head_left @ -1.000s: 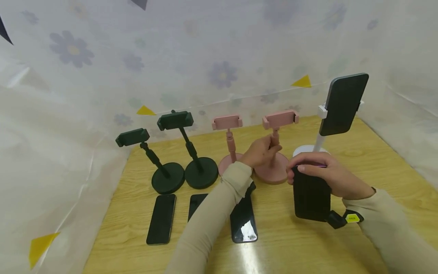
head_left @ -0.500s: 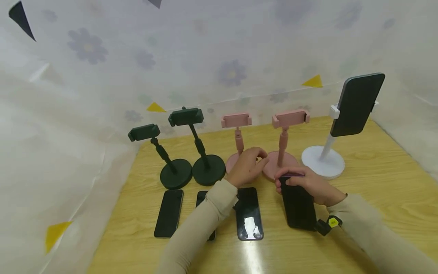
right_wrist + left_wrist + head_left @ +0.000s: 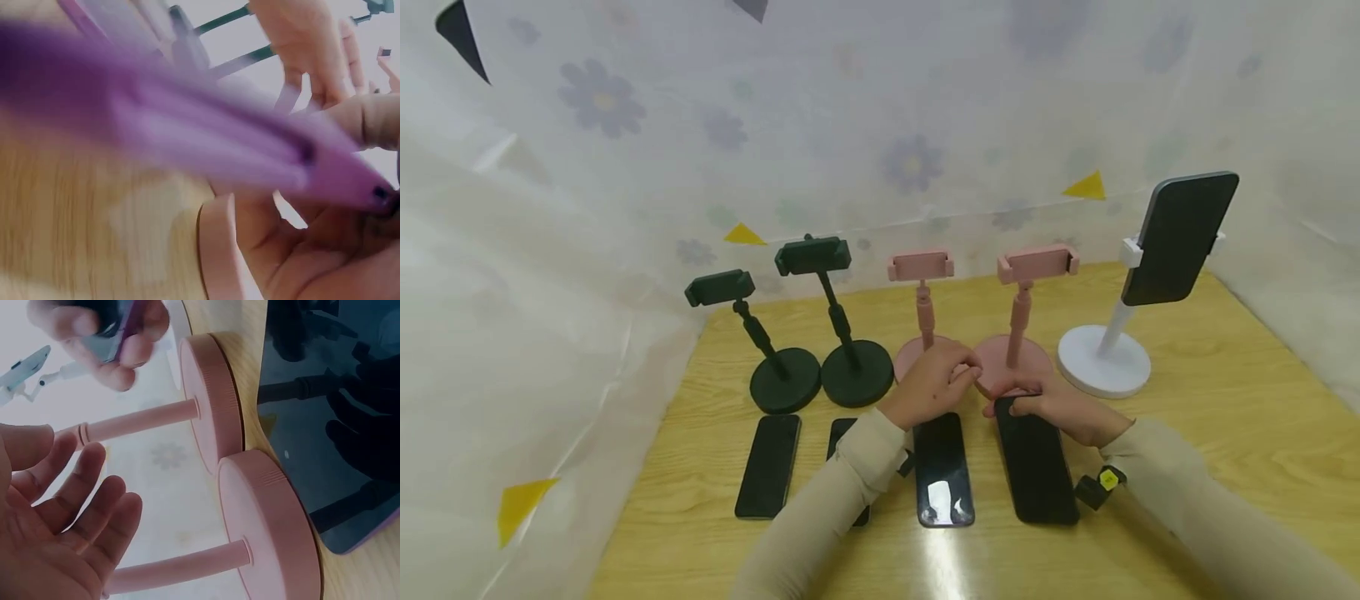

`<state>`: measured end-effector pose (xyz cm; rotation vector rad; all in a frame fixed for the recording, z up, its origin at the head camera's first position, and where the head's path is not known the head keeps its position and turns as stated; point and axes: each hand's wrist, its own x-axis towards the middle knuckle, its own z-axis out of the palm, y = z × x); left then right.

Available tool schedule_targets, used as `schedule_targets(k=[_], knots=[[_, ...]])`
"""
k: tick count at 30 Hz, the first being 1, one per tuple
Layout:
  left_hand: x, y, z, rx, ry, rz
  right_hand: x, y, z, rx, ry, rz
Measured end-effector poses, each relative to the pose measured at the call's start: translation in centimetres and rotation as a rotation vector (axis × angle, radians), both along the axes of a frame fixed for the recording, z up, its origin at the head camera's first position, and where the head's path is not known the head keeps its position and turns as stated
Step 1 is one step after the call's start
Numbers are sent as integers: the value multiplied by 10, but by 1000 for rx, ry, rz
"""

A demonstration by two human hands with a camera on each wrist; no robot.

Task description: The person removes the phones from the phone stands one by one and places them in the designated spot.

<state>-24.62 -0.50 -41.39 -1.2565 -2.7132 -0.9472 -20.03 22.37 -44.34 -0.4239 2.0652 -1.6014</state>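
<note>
My right hand (image 3: pixel 1066 410) grips the top end of a smartphone (image 3: pixel 1039 471) with a dark screen. Its purple edge (image 3: pixel 219 147) fills much of the right wrist view, blurred. The phone lies low over the table, in front of the right pink phone stand (image 3: pixel 1020 312); whether it touches the wood I cannot tell. My left hand (image 3: pixel 931 385) hovers by the bases of the two pink stands, fingers loosely bent. In the left wrist view nothing is between those fingers (image 3: pixel 87 500). Below it lies another smartphone (image 3: pixel 943 471), face up. The left pink stand (image 3: pixel 922 267) is partly hidden behind this hand.
Two dark green phone stands (image 3: pixel 812 257) stand at the left. A white stand (image 3: pixel 1105 362) at the right holds an upright phone (image 3: pixel 1183 237). Two more phones lie in front: one at far left (image 3: pixel 767 467), one mostly under my left sleeve (image 3: pixel 820 508). A flowered sheet (image 3: pixel 850 125) hangs behind.
My left hand has let go of the right pink stand's stem and drawn back left. My right hand has moved left and down with the phone, bringing it nearer the row of phones.
</note>
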Motion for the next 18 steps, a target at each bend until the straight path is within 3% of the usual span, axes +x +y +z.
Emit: schedule_targets(k=[6,11,18], knots=[[1,-5,-2,-32,-33,0,-3,1,-7,97,49,14],[2,-7,1,-52,-71,-5,-8,-2,-4,291,246,35],[3,-10,2,-86,-127,-19,-16,-7,-2,445,383,116]])
